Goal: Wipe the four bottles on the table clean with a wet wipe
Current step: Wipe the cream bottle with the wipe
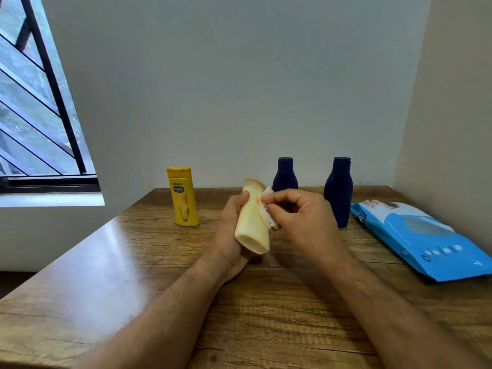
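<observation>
My left hand [232,230] grips a pale cream bottle [251,227], tilted with its base toward me, above the middle of the wooden table [133,275]. My right hand [298,219] pinches a white wet wipe [267,217] and presses it against the bottle's right side. A yellow bottle [184,197] stands upright at the back left. Two dark blue bottles stand upright at the back: one [285,174] behind my hands, partly hidden, the other [338,191] to the right.
A blue pack of wet wipes [423,238] lies flat near the table's right edge, close to the right wall. A barred window [34,102] is at the left. The back wall runs just behind the bottles.
</observation>
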Demonstrator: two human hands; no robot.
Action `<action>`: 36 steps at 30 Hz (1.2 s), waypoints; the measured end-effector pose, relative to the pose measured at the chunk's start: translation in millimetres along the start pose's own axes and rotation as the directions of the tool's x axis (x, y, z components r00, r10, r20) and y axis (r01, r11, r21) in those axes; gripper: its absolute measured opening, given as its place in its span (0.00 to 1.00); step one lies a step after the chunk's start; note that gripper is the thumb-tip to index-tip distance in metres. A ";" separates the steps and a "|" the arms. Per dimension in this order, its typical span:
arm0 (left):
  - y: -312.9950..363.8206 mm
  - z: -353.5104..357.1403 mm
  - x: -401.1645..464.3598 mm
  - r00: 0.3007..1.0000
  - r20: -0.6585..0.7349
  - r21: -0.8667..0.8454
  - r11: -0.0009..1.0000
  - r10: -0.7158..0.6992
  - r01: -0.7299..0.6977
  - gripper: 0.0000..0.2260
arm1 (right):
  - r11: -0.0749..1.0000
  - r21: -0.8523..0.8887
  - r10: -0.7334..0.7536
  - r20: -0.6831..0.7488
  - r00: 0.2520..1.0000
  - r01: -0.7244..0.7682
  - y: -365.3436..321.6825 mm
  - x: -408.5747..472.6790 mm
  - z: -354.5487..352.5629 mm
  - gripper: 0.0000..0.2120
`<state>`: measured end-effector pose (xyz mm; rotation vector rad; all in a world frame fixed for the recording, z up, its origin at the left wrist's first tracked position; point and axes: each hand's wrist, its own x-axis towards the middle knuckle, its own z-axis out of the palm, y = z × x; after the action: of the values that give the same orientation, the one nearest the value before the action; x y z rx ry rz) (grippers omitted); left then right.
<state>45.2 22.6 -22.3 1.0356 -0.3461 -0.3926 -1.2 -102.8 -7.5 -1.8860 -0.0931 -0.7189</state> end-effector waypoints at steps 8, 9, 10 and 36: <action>-0.9 -2.7 4.6 0.999 0.023 -0.081 0.996 0.035 -0.033 0.20 | 0.994 -0.103 -0.012 0.148 0.989 0.027 -1.8 -1.0 -4.1 0.06; 0.0 -4.7 7.0 0.999 0.013 -0.109 0.993 0.044 -0.043 0.21 | 0.992 -0.117 -0.018 0.188 0.982 0.041 -2.3 -2.3 -3.2 0.06; 0.5 -5.4 8.5 0.999 0.003 -0.120 0.992 0.048 -0.047 0.22 | 0.993 -0.114 -0.016 0.205 0.979 0.041 -2.0 -2.5 -2.3 0.06; -13.3 -17.0 20.2 0.869 -0.137 0.795 0.576 0.475 -0.189 0.27 | 0.325 0.819 0.418 0.324 0.849 -0.473 1.5 11.6 -13.6 0.23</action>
<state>68.7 20.0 -40.2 1.8113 -0.3982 0.3489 2.9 -118.3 0.7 -0.8013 0.0329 -0.1199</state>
